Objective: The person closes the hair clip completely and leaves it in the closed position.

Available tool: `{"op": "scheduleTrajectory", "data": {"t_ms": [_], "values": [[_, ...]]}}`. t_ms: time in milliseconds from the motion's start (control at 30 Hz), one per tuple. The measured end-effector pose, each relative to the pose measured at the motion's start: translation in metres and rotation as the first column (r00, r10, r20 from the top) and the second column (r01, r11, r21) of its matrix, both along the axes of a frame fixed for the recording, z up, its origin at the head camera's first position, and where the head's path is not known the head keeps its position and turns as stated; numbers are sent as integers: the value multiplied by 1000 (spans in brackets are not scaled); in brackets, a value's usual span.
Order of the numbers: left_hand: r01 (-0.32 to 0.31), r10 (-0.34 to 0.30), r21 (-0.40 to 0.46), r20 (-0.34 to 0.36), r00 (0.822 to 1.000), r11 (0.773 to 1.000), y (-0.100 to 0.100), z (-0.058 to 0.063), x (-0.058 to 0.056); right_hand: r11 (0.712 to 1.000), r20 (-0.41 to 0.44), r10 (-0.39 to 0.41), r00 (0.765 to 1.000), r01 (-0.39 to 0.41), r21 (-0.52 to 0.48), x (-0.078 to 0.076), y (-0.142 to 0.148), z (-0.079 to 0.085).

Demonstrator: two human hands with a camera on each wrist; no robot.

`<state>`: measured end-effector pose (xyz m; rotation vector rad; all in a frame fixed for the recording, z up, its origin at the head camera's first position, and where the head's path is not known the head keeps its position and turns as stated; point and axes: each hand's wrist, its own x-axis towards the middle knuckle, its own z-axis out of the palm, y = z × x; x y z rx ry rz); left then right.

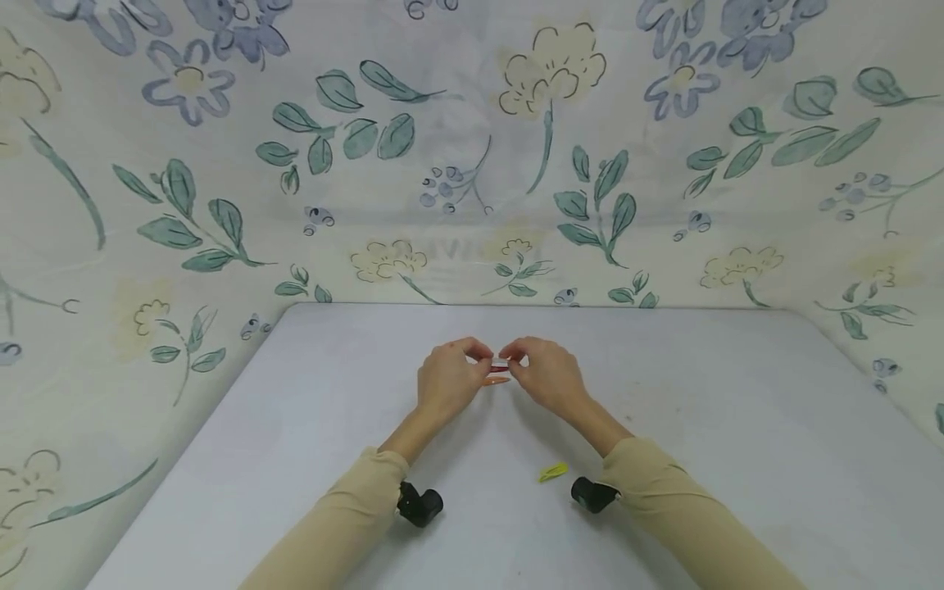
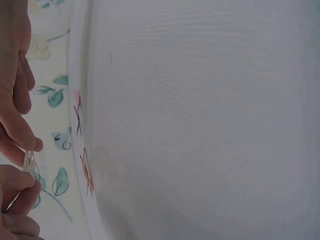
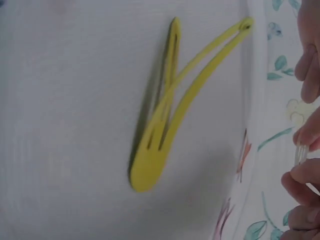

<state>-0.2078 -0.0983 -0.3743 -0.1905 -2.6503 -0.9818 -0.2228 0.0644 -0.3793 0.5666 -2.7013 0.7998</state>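
A small whitish hair clip (image 1: 500, 360) is held up between my two hands over the far middle of the table. My left hand (image 1: 451, 375) pinches one end with thumb and fingertips, and my right hand (image 1: 547, 375) pinches the other. In the left wrist view the whitish clip (image 2: 30, 161) bridges the fingertips; much of it is covered by them. Just below the hands in the head view are a red hair clip (image 1: 499, 369) and an orange hair clip (image 1: 496, 380). Nearer me, a yellow snap hair clip (image 3: 150, 167) rests on the table with its parts spread apart.
The white table (image 1: 310, 426) ends at a flower-patterned cloth (image 1: 457, 229) behind and at the sides. A black wrist camera (image 1: 420, 506) sits by the left sleeve, another black wrist camera (image 1: 594, 495) by the right sleeve, near the yellow clip.
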Motion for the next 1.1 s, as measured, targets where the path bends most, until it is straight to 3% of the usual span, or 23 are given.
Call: {"op": "scheduleTrajectory", "data": {"t_ms": [333, 867, 1100], "values": [[18, -13, -84, 58, 998, 996, -1, -10, -4, 998, 149, 29, 988, -38, 56, -6, -1, -9], [68, -38, -165, 178, 983, 984, -2, -9, -2, 987, 205, 22, 979, -53, 149, -5, -3, -11], [79, -42, -190, 191, 981, 979, -2, -12, -4, 983, 223, 24, 974, -64, 174, -5, -2, -12]]}}
